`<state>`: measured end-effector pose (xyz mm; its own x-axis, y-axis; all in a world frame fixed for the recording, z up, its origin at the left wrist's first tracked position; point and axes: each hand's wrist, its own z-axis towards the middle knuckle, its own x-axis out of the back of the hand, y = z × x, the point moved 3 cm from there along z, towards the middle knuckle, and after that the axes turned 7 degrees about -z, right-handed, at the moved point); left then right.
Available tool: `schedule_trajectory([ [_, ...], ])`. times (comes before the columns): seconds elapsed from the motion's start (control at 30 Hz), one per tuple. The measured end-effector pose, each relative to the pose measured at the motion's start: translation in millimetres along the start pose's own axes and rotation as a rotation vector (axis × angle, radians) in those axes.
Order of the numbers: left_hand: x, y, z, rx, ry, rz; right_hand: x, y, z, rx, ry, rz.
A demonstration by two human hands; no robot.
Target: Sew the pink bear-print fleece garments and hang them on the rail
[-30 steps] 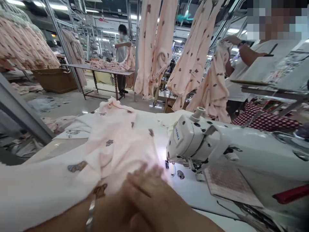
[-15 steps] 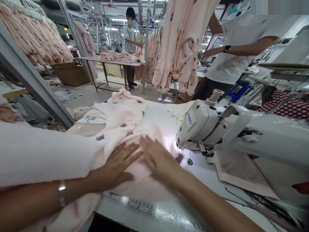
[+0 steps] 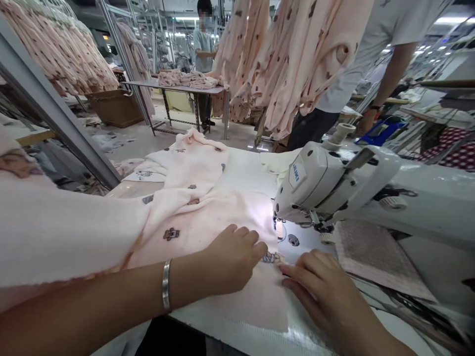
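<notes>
A pale pink fleece garment (image 3: 193, 207) with small bear prints lies spread over the white sewing table (image 3: 237, 173). My left hand (image 3: 232, 259), with a silver bangle on its wrist, rests on the cloth with its fingers curled onto the edge. My right hand (image 3: 315, 284) lies beside it, fingers bent down and pinching the same fabric edge close to a bear print. Both hands sit just in front of the needle area of the white sewing machine (image 3: 326, 183), whose lamp lights the cloth.
A person in a white shirt (image 3: 374, 54) stands behind the machine among hanging pink garments (image 3: 297, 59). Another person stands at a far table (image 3: 178, 89) stacked with pink cloth. A grey metal post (image 3: 55, 113) slants at left. A patterned pad (image 3: 367, 257) lies right of the needle.
Both hands have drawn back toward me from lying flat on the cloth and now curl onto its near edge. The person behind has shifted and lowered an arm.
</notes>
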<state>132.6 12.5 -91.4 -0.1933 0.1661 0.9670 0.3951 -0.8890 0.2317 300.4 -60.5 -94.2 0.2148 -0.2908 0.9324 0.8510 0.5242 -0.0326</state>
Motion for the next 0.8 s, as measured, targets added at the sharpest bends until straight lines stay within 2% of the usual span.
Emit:
schedule_trajectory([
  [0.2,-2.1,-7,8,-0.185,0.246,0.083,-16,3,-3,-0.062,-0.176,-0.012],
  [0.27,-6.5,-7,7,-0.245,0.283,0.073,-18,9,-5,-0.098,-0.225,0.002],
  [0.33,-12.4,-6,6,-0.285,0.26,0.063,-19,17,-8,-0.121,-0.233,0.043],
  [0.5,-16.8,-4,7,-0.322,0.115,-0.034,-21,40,-16,-0.297,-0.118,0.033],
  [0.67,-10.1,-4,5,-0.298,0.02,-0.122,-26,48,-12,-0.364,-0.181,-0.017],
  [0.8,-5.3,-16,6,-0.221,-0.018,-0.178,-32,60,3,-0.437,-0.235,-0.065],
])
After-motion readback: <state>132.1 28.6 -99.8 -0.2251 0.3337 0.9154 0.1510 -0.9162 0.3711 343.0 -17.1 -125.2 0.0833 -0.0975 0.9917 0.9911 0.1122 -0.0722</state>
